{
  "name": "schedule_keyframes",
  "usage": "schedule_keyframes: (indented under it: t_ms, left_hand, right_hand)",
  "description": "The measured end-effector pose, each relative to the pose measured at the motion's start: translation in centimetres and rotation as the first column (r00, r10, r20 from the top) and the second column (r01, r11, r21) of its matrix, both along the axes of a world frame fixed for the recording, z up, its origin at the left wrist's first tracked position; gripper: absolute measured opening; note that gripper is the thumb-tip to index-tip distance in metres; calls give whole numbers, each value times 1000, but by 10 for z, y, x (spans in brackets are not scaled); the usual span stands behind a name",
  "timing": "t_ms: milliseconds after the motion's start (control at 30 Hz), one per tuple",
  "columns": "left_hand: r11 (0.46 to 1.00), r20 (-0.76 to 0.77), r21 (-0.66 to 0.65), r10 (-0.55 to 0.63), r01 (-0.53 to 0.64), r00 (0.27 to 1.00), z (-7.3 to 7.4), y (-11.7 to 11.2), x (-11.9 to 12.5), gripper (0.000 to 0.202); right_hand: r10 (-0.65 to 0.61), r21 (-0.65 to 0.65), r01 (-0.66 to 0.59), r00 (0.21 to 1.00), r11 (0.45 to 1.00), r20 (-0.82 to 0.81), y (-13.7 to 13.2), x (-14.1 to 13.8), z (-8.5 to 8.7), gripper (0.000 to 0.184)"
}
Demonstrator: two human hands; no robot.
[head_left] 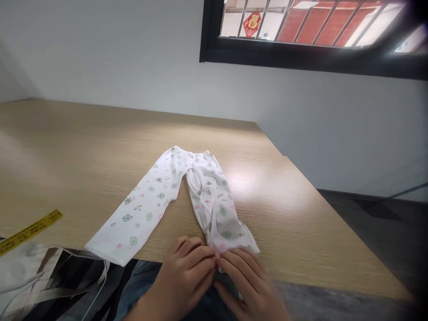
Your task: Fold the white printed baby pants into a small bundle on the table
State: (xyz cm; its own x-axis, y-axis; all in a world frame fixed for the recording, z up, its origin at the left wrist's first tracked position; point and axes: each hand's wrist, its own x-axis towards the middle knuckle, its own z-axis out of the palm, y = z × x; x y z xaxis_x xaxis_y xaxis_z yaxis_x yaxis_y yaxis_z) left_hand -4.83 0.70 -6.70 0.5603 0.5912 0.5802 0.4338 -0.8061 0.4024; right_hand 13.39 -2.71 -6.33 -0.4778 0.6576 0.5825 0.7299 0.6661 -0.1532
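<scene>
A small pair of white baby trousers [174, 196] with green and pink prints lies spread on the wooden table [83, 151], waistband away from me, legs apart. My left hand [182, 274] and my right hand [247, 278] meet at the table's near edge, both pinching the cuff of the right trouser leg. The fingers of both hands are curled together on the fabric. The left leg's cuff hangs slightly over the table edge, untouched.
A yellow measuring strip [30, 232] lies at the table's near left edge. Below it sits a white bag with straps [40, 281]. A white wall and a dark-framed window [301, 49] stand behind. The table's right edge drops to dark floor [374, 232].
</scene>
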Motion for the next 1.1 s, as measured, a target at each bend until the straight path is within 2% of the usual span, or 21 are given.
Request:
schedule_keyframes:
  t_ms: [100,167,233,333,400,500,633,800,900,1000,1100]
  left_hand:
    - [992,-34,-117,-48,44,998,12,7,-3,17]
    - [971,-81,-240,-38,18,996,25,22,-4,19]
    - [940,-154,-328,43,-92,987,40,47,-3,23]
    - [869,-307,-403,168,-288,937,57,90,3,25]
    - [822,-368,-452,181,-346,912,61,115,7,20]
    - [778,-362,-542,126,-319,924,57,137,11,18]
    - [697,-286,-688,-3,-203,958,50,143,11,31]
    - [540,-151,-834,-32,-110,988,48,141,4,14]
    - [452,-76,-890,-28,-56,997,49,139,1,12]
    - [398,-19,-917,-12,-13,1000,48,137,0,15]
    - [368,-9,-930,-4,-7,1000,44,137,1,19]
  right_hand:
    - [-50,8,51,992,999,-118,1,-10,-7,19]
    - [-60,26,65,984,998,-168,1,-12,-10,19]
    - [-61,36,69,978,997,-198,0,-12,-12,18]
    - [-64,22,70,975,997,-211,0,-13,-11,19]
    - [-66,23,73,974,997,-216,-1,-15,-10,18]
    - [-82,36,93,970,995,-230,-1,-19,-8,17]
    - [-102,39,114,965,993,-243,-1,-21,-6,16]
    - [-97,30,106,970,994,-222,-1,-20,-7,17]
    - [-104,22,110,979,994,-177,-1,-17,-7,18]
    - [-109,29,114,986,993,-126,-1,-16,-6,19]
    - [-105,45,111,988,993,-111,-1,-15,-6,18]
